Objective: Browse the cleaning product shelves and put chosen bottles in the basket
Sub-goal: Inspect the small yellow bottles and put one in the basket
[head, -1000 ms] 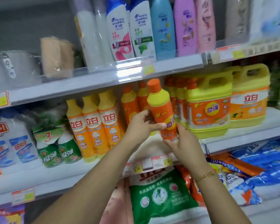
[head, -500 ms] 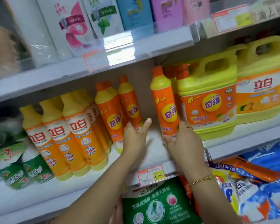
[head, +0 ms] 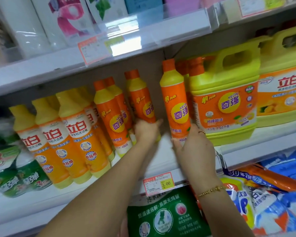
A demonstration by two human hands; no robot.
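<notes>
My right hand (head: 194, 142) grips the bottom of an orange dish-soap bottle (head: 176, 103) with a yellow shoulder and orange cap, standing upright on the white middle shelf (head: 162, 158). My left hand (head: 146, 130) holds the base of a second matching orange bottle (head: 141, 100), which leans to the left. Between the two bottles is a bare gap of shelf. No basket is in view.
More orange bottles (head: 113, 113) and yellow-orange bottles (head: 75, 134) stand to the left, green bottles (head: 15, 175) beyond them. Big yellow jugs (head: 226, 100) crowd the right. Shampoo bottles (head: 72, 16) fill the shelf above; detergent bags (head: 164, 218) lie below.
The bottle held in both hands in front of the shelf now stands on it, gripped by my right hand only. My left hand moved left onto a neighbouring bottle. The camera came closer.
</notes>
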